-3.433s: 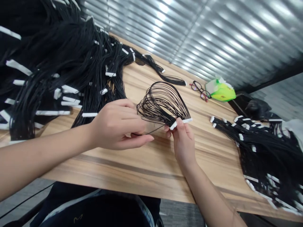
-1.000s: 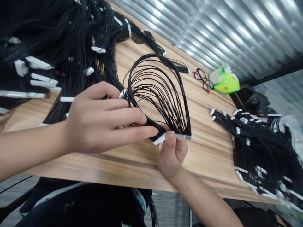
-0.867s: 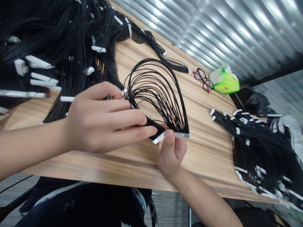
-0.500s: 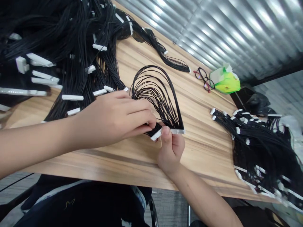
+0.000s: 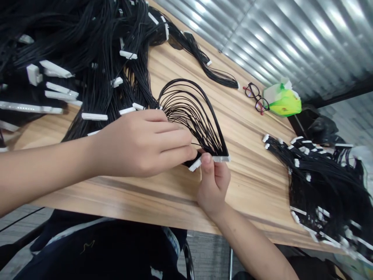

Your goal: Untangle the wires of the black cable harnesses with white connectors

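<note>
A black wire harness (image 5: 201,105) arcs in a loop above the table, its two white connectors side by side near my fingers. My right hand (image 5: 214,181) is closed, thumb on top, pinching the harness at the longer white connector (image 5: 221,158). The shorter white connector (image 5: 195,164) sticks out just left of that thumb. Over the wires from the left comes my left hand (image 5: 148,144), its fingers curled round the harness close to the shorter connector. Its fingertips are partly hidden behind the wires and the hand itself.
A large heap of black harnesses (image 5: 101,58) with white connectors covers the table's left side. Another pile (image 5: 329,179) lies at the right. Glasses (image 5: 256,98) and a green-and-white packet (image 5: 282,100) sit at the back, before a corrugated metal wall (image 5: 262,39). The wooden table's front edge (image 5: 140,217) is near my body.
My left fingers have shifted slightly along the wires toward the shorter connector. My right hand keeps its pinch. The whole view has moved a little, so the table things appear farther right.
</note>
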Demonstrator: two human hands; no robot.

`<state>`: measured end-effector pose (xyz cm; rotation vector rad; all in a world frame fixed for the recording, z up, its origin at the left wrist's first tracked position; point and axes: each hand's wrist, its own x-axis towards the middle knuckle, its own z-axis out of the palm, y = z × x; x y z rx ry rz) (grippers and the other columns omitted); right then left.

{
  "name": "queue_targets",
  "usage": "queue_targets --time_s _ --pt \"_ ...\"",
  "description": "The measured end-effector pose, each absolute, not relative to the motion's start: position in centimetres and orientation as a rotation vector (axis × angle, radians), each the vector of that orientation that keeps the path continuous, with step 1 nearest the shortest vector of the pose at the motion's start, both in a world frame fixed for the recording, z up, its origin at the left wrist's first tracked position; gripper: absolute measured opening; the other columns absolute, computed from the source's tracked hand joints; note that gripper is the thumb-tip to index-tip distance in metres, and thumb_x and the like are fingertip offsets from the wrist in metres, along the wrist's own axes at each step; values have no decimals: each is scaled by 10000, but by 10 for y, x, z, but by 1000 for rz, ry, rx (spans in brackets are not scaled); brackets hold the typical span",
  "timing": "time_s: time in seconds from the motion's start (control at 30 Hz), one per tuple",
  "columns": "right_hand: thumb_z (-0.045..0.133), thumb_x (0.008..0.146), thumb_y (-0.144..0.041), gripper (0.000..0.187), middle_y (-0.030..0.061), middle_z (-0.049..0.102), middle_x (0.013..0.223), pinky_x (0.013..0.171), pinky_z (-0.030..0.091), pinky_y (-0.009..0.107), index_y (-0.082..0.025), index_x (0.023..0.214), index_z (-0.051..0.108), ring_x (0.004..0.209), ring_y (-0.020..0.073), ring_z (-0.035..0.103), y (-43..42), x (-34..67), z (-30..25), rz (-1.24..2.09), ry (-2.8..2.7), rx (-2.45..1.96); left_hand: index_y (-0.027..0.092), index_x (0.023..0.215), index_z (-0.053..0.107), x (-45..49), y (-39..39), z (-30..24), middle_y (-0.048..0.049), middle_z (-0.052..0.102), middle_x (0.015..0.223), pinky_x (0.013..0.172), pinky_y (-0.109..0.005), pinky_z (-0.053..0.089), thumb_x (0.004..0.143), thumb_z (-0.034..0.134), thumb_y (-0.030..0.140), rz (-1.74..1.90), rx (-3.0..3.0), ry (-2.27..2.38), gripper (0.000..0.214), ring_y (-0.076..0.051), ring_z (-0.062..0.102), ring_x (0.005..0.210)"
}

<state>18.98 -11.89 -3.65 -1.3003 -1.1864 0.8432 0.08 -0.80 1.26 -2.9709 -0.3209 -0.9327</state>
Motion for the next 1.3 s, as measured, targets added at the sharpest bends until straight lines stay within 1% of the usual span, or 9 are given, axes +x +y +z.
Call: queue_targets --time_s 0.1,0.3,0.43,0.57,0.77,0.93,1.1,1.2,1.3 --pt "575 1070 -496 437 -29 591 615 583 429 327 -257 708 632 589 158 543 -119 190 -37 845 -1191 -1317 302 936 760 1 -8 8 21 747 812 636 -321 448 1125 325 272 -924 -3068 -483 475 -131 682 707" --pt "576 1082 -456 409 -37 605 631 577 433 291 -239 739 635 590 138 555 -115 192 -39 829 -1199 -1305 220 1011 727 0 -10 -5 6 776 981 684 -281 479 1116 440 187 -1072 -2761 -271 307 -118 698 856" --pt "572 1084 -434 419 -37 597 617 550 425 282 -228 721 614 574 133 554 -115 193 -39 815 -1249 -1279 173 977 697 7 -10 1 1 755 889 630 -276 446 1089 488 157 -999 -2809 -267 238 -118 654 742" --pt "608 1068 -408 390 -40 565 627 565 404 293 -227 722 609 584 131 516 -118 194 -38 802 -1274 -1273 194 835 626 12 -10 1 12 688 779 589 -276 409 1070 454 180 -913 -2828 -302 292 -118 587 643" --pt "664 998 -577 405 -28 607 670 542 448 286 -228 793 677 593 138 529 -106 194 -34 1011 -962 -1270 233 675 542 0 -18 7 52 565 612 590 -296 443 1058 629 360 -1176 -2716 -226 413 -125 519 589" --pt "773 888 -642 449 -45 593 647 497 462 263 -231 754 654 546 124 516 -96 195 -31 1001 -805 -1208 228 595 501 -2 -33 15 60 476 512 557 -283 457 1088 566 373 -1184 -3068 49 518 -107 425 492" --pt "741 903 -660 463 -27 615 664 521 476 266 -233 757 640 587 137 532 -98 195 -34 980 -815 -1238 227 815 543 1 -32 5 63 554 581 511 -269 375 1155 355 348 -1418 -3242 -383 407 -94 503 496" --pt "712 922 -670 470 -16 624 669 528 483 277 -232 764 652 589 144 536 -100 196 -36 990 -886 -1252 225 1087 651 -2 -24 4 90 613 638 496 -213 353 1121 470 328 -1323 -3153 -847 211 -56 512 476" --pt "679 963 -641 457 -12 633 662 552 493 289 -230 764 668 591 149 559 -102 198 -37 993 -1006 -1275 224 1110 731 -5 -16 8 41 726 778 506 -234 352 1092 532 372 -1093 -3002 -971 249 -82 626 601"
